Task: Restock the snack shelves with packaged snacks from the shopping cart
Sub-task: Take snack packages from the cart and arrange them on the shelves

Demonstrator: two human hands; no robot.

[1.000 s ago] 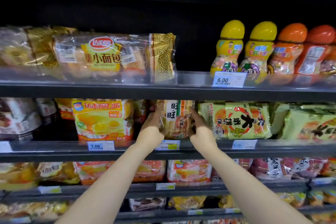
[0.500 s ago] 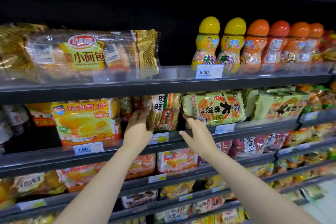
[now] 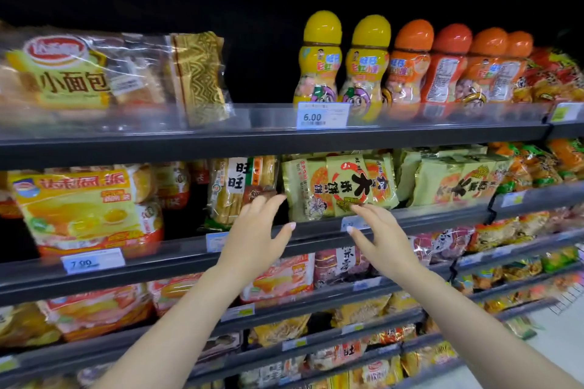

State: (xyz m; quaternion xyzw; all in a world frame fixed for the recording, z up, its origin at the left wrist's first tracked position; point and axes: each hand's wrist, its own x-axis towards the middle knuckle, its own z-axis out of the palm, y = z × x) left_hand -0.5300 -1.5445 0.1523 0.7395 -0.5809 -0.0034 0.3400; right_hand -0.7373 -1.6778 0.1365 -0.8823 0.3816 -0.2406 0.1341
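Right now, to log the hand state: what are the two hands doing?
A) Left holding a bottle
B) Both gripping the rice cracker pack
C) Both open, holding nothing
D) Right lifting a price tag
C: the left hand and right hand are spread open in front of the shelf edge, empty.

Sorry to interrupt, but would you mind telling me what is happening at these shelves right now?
A person is restocking snack shelves. Both hands are open and empty in front of the second shelf: the left hand is just in front of the upright rice cracker pack, and the right hand is below the green cracker bag. Neither has a grip on anything. The rice cracker pack stands on the shelf between the yellow cake bag and the green cracker bag.
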